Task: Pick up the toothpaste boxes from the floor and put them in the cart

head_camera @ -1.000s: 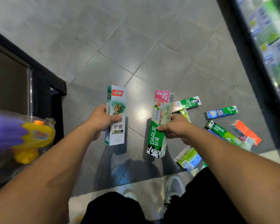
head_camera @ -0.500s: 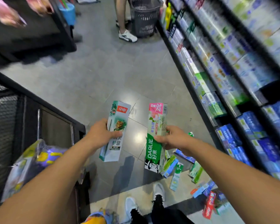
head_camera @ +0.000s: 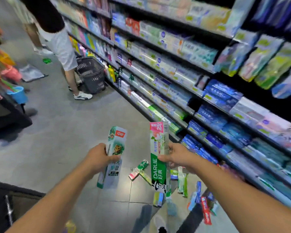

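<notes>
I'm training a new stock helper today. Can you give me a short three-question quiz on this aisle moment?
1. True or false: both hands hold a toothpaste box.
2. Which hand holds the green DARLIE box? A) left hand B) right hand C) neither
3. Fill in: more boxes lie on the ____ near the shelves.

Key:
1. True: the left hand grips the white tiger box, the right hand the other.
2. B.
3. Floor; the loose boxes sit below the shelves.

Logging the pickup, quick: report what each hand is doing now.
Left hand: closed on the white tiger toothpaste box.
Right hand: closed on the green Darlie toothpaste box.
</notes>
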Tool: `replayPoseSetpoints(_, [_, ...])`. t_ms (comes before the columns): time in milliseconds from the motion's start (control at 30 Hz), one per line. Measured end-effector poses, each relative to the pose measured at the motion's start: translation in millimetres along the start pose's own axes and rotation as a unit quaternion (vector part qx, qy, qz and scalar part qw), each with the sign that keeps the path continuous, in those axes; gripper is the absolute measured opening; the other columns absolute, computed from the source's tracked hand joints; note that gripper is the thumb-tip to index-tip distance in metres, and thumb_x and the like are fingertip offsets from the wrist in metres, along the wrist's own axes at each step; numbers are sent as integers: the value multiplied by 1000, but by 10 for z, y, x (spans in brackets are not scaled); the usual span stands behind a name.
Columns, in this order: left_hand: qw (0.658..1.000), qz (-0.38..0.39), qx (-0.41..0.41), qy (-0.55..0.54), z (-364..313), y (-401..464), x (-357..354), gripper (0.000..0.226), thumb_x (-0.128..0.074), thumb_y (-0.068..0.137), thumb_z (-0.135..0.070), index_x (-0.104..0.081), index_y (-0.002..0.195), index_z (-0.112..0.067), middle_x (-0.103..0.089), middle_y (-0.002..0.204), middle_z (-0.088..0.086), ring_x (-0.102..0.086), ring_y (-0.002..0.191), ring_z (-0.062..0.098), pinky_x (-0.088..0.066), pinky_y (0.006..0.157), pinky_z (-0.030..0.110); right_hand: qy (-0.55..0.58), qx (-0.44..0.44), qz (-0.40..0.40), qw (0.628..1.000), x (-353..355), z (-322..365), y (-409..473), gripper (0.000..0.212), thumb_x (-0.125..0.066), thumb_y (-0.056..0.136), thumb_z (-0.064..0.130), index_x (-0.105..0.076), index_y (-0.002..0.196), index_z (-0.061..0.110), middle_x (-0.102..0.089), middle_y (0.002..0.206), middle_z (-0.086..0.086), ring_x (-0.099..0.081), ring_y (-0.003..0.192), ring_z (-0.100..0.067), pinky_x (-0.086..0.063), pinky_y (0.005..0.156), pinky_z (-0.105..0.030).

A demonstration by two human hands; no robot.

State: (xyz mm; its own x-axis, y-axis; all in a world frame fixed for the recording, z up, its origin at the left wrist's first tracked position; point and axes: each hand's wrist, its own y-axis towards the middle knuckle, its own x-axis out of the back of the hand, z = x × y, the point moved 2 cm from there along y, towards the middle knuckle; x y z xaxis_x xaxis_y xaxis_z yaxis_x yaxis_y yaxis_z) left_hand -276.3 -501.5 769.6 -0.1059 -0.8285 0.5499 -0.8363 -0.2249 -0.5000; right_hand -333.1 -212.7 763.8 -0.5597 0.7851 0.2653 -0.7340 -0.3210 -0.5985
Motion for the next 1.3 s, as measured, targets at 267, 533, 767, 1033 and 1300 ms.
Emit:
replayPoseSetpoints(267, [985,96,-130,68,-1054,-273,-846,14,-78,84,-22,-64,86,-21,-70,80,-6,-67,74,12,-50,58,27,82,-50,-156,983,855,-878,-1180,31,-77,85,23,-64,113,19,-73,109,2,-70,98,-16,-58,85,-40])
replayPoseSetpoints(533, [933,201,-247,167,-2301,-841,-2408,16,-77,85,-29,-64,84,-21,-71,87,-3,-69,84,18,-55,66,33,214,-45,-294,930,1684,-1844,-2537,16,-71,89,11,-63,100,19,-72,109,-5,-69,87,-13,-50,61,-22])
replayPoseSetpoints(767, [870,280,-342,217,-3255,-2015,-4309,24,-74,88,-31,-58,75,-19,-66,80,7,-58,70,12,-39,51,25,285,-74,-411,863,2408,-3281,-3968,31,-76,86,24,-66,115,17,-75,106,2,-71,98,-16,-58,84,-36])
replayPoseSetpoints(1033, [774,348,-435,301,-3818,-3330,-6196,43,-76,81,-45,-50,80,-11,-62,79,2,-62,76,20,-47,58,34,338,-110,-520,777,2836,-4626,-5631,31,-77,85,26,-67,113,18,-75,104,1,-72,93,-15,-61,77,-35])
replayPoseSetpoints(1300, [687,431,-477,339,-4164,-4225,-7736,53,-79,78,-43,-58,103,-2,-70,99,9,-68,87,18,-57,81,45,394,-153,-597,682,2896,-5544,-6733,37,-77,84,29,-65,116,14,-72,112,-4,-70,100,-22,-59,85,-41])
